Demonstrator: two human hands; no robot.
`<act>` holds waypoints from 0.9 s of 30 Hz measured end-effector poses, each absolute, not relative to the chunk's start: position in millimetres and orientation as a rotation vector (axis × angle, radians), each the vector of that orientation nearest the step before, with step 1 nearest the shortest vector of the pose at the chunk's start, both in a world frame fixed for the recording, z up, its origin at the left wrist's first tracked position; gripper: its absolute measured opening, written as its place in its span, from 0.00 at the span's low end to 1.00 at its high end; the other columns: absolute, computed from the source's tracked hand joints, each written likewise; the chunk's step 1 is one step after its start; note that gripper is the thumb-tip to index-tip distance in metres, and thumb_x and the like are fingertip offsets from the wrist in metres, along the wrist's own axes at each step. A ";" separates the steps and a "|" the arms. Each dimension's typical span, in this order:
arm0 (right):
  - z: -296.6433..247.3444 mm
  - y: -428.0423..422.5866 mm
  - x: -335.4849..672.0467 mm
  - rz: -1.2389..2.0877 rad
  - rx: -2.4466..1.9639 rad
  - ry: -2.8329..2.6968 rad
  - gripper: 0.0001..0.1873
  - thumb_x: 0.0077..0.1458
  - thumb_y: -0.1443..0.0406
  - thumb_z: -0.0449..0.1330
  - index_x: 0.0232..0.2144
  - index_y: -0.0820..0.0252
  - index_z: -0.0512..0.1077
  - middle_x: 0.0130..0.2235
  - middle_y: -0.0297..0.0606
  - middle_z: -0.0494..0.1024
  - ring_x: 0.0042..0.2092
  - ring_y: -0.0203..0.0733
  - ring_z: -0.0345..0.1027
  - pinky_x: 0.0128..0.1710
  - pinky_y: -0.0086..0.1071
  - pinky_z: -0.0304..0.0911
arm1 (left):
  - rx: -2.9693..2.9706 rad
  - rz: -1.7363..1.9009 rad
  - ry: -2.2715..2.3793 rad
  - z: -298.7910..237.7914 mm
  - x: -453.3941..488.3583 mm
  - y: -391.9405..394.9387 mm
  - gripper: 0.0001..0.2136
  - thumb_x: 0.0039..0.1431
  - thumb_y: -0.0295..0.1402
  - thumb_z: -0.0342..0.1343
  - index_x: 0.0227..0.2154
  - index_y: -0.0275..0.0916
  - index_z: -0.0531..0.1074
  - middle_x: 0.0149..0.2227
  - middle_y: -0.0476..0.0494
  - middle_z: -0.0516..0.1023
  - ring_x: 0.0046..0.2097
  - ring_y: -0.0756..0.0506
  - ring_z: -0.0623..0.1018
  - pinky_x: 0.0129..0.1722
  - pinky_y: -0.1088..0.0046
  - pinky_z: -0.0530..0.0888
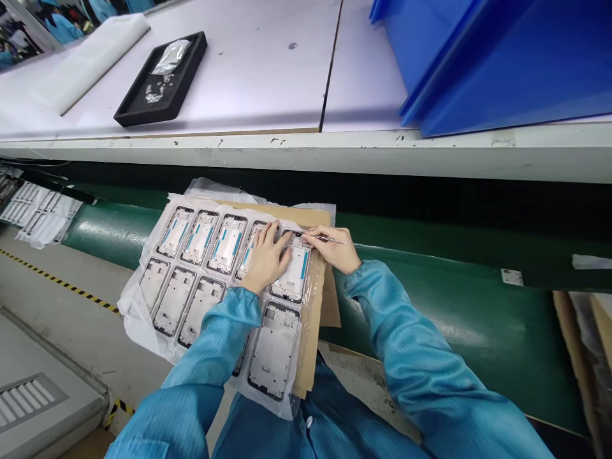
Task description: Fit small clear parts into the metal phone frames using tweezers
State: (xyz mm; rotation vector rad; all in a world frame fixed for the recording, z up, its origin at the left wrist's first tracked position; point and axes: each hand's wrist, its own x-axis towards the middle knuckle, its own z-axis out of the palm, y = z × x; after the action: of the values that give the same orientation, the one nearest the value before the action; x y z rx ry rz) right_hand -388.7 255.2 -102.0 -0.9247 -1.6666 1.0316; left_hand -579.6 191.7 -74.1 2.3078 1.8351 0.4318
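Note:
A cardboard sheet [329,299] with clear plastic holds two rows of several phone mid-frames [227,243]. My left hand [265,258] lies flat, fingers spread, pressing on the frames at the right end of the far row. My right hand [335,248] pinches thin metal tweezers [329,239], whose tip touches the top edge of the rightmost far frame [292,271]. Near-row frames [273,347] are bare grey metal; far-row ones carry white and blue film. Both arms wear blue sleeves.
The sheet rests on a green conveyor belt [454,319]. Beyond is a white bench with a black tray [162,80] of small parts, a white foam strip [90,60] and blue bins [492,57]. More frames [38,210] lie far left.

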 end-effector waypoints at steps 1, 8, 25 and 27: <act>-102.3 255.0 -388.6 1.024 -0.923 -1.668 0.15 0.58 0.52 0.66 0.27 0.55 0.79 0.30 0.36 0.84 0.28 0.42 0.77 0.31 0.35 0.73 | 2.310 0.429 1.836 -74.0 -579.4 191.7 0.19 0.68 0.34 0.49 0.59 0.40 0.69 0.69 0.33 0.59 0.70 0.31 0.57 0.67 0.46 0.59; -109.2 255.8 -391.2 1.138 -0.927 -1.564 0.15 0.56 0.53 0.68 0.27 0.56 0.79 0.30 0.37 0.84 0.28 0.44 0.77 0.29 0.36 0.73 | 2.284 0.456 1.832 -75.8 -579.5 191.6 0.20 0.67 0.34 0.48 0.60 0.38 0.66 0.69 0.32 0.59 0.70 0.33 0.56 0.68 0.47 0.58; -103.5 253.8 -390.3 0.944 -0.923 -1.686 0.14 0.59 0.55 0.66 0.26 0.56 0.79 0.30 0.37 0.84 0.31 0.45 0.78 0.33 0.35 0.71 | 2.340 0.357 1.865 -72.0 -577.2 190.7 0.20 0.68 0.34 0.47 0.60 0.39 0.69 0.69 0.31 0.58 0.71 0.31 0.57 0.67 0.45 0.60; -104.6 253.4 -390.6 0.938 -0.943 -1.669 0.14 0.58 0.54 0.66 0.26 0.56 0.79 0.29 0.37 0.84 0.30 0.45 0.78 0.32 0.35 0.71 | 2.347 0.320 1.880 -72.0 -576.4 190.6 0.20 0.68 0.33 0.47 0.60 0.39 0.68 0.69 0.31 0.58 0.71 0.30 0.57 0.66 0.43 0.60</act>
State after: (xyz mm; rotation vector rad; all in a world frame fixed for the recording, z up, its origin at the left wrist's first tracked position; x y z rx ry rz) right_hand -390.6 253.4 -104.6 -0.9427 -1.6693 0.9382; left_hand -576.4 190.6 -72.0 2.3465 1.8800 0.3204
